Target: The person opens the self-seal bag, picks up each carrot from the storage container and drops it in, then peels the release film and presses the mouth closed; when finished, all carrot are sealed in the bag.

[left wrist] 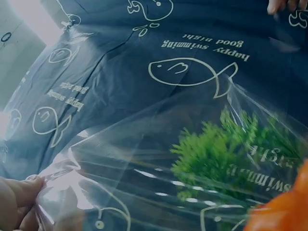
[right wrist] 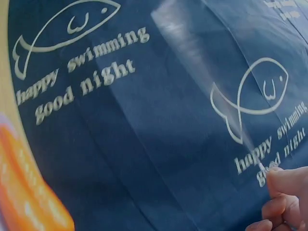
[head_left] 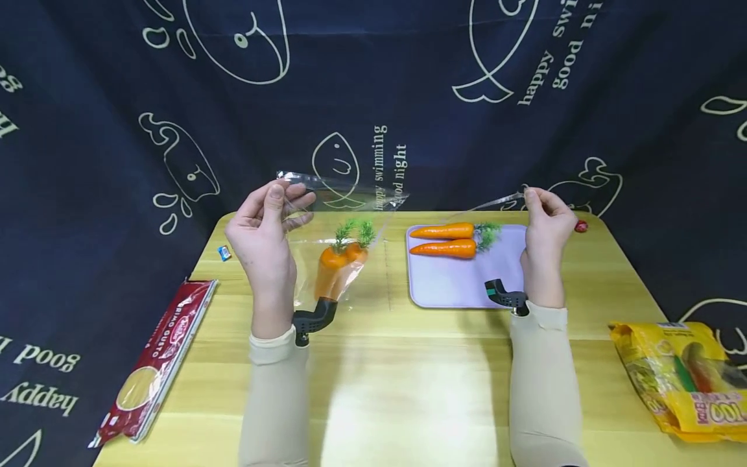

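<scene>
In the head view my left hand (head_left: 268, 217) holds a clear plastic bag (head_left: 306, 250) up at its top corner, thumb and fingers pinching the film. Two orange carrots (head_left: 335, 261) with green tops hang inside the bag, tops upward. My right hand (head_left: 545, 217) is raised at the right and pinches the end of a thin clear strip of film (head_left: 502, 200) between thumb and forefinger. The right wrist view shows that strip (right wrist: 226, 110) stretching away from the fingertips. Below it, two more carrots (head_left: 446, 248) lie side by side on a lilac tray (head_left: 446, 288).
A long red noodle packet (head_left: 166, 357) lies along the table's left edge. Near it is a small blue wrapped sweet (head_left: 224, 253). A yellow bag (head_left: 679, 383) sits at the right edge, and a small red item (head_left: 581, 226) at the back right. A dark printed curtain (head_left: 408, 78) hangs behind.
</scene>
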Motion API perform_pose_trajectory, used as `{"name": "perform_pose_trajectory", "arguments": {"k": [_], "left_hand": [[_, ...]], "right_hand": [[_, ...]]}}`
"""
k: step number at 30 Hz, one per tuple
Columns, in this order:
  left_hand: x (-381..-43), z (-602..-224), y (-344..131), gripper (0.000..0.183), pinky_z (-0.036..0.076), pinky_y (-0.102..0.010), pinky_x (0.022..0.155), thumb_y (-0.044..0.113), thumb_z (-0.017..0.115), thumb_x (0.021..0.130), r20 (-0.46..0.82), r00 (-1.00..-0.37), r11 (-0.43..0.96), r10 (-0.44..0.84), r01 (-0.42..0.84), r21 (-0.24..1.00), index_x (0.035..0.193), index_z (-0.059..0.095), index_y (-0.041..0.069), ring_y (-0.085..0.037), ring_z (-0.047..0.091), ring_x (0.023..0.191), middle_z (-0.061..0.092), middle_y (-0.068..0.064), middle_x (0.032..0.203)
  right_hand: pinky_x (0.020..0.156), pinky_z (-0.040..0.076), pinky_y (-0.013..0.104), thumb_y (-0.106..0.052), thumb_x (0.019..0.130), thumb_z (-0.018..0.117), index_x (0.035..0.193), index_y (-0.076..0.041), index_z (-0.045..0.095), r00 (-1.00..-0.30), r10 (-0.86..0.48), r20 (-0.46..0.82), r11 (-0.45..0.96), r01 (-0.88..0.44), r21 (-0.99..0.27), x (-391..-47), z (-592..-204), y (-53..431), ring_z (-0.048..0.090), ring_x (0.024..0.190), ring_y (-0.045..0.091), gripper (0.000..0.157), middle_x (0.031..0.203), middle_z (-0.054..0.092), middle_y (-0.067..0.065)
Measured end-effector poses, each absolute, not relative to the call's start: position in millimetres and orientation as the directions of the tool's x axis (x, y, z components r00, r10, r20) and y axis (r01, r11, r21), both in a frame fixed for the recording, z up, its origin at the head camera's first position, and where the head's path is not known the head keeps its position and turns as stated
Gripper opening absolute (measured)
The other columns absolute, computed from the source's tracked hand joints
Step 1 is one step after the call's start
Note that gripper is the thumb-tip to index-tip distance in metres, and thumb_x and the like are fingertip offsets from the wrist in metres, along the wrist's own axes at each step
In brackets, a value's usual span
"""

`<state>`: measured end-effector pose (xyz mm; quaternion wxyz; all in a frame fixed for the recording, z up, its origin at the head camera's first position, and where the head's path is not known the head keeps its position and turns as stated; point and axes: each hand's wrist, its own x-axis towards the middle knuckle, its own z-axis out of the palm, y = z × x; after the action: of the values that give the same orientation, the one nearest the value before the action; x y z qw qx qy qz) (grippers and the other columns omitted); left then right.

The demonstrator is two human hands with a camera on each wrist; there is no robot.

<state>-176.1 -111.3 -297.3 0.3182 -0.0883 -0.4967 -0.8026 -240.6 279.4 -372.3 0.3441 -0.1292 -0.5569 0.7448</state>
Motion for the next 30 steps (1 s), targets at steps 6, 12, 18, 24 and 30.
{"name": "perform_pose_trajectory", "arguments": {"k": [6,12,18,24,30], "left_hand": [[-152.8,-273.6,-118.5,0.024,0.062,-0.035,0.066,0.012,0.071,0.091,0.458,-0.776,-0.243,-0.434,0.590,0.770,0.105,0.072,-0.007,-0.031,0.076,0.082,0.075,-0.021,0.096],[-148.4,-266.6,-124.0,0.026,0.062,-0.035,0.066,0.012,0.073,0.090,0.461,-0.763,-0.230,-0.453,0.600,0.766,0.104,0.071,-0.009,-0.030,0.076,0.080,0.075,-0.021,0.095],[-149.4,-268.9,-122.7,0.029,0.062,-0.036,0.066,0.012,0.073,0.090,0.453,-0.772,-0.238,-0.446,0.590,0.771,0.105,0.070,-0.012,-0.030,0.076,0.080,0.075,-0.021,0.095],[-152.1,-276.5,-117.6,0.028,0.061,-0.038,0.069,0.014,0.073,0.091,0.431,-0.800,-0.235,-0.418,0.554,0.799,0.107,0.071,-0.008,-0.029,0.076,0.083,0.076,-0.020,0.097],[-157.6,-284.0,-108.8,0.028,0.062,-0.038,0.071,0.018,0.073,0.090,0.408,-0.827,-0.228,-0.386,0.514,0.827,0.108,0.073,-0.004,-0.029,0.076,0.085,0.076,-0.017,0.100]], "right_hand": [[0.075,0.039,0.019,-0.023,0.087,0.078,0.093,-0.013,0.078,-0.812,0.581,0.056,0.012,-0.060,-0.998,-236.2,-389.6,317.7,0.049,0.087,0.006,0.011,0.089,0.063,-0.010],[0.089,0.034,0.023,-0.036,0.091,0.072,0.101,-0.022,0.075,-0.824,0.557,-0.101,0.145,0.217,-0.965,-243.7,-427.3,362.6,0.045,0.098,0.001,0.018,0.098,0.058,-0.017],[0.098,0.036,0.022,-0.032,0.089,0.076,0.112,-0.022,0.077,-0.735,0.644,-0.214,0.019,0.294,-0.955,-250.4,-452.3,392.5,0.048,0.105,0.004,0.026,0.098,0.059,-0.017],[0.116,0.032,0.022,-0.031,0.091,0.071,0.120,-0.018,0.073,-0.611,0.763,-0.212,0.017,0.346,-0.938,-241.6,-466.6,412.8,0.048,0.131,0.014,0.032,0.113,0.067,-0.011],[0.110,0.035,0.021,-0.032,0.094,0.063,0.108,-0.027,0.079,-0.490,0.872,0.018,0.171,0.270,-0.948,-224.7,-448.6,417.6,0.055,0.117,0.013,0.022,0.096,0.068,-0.019]]}}
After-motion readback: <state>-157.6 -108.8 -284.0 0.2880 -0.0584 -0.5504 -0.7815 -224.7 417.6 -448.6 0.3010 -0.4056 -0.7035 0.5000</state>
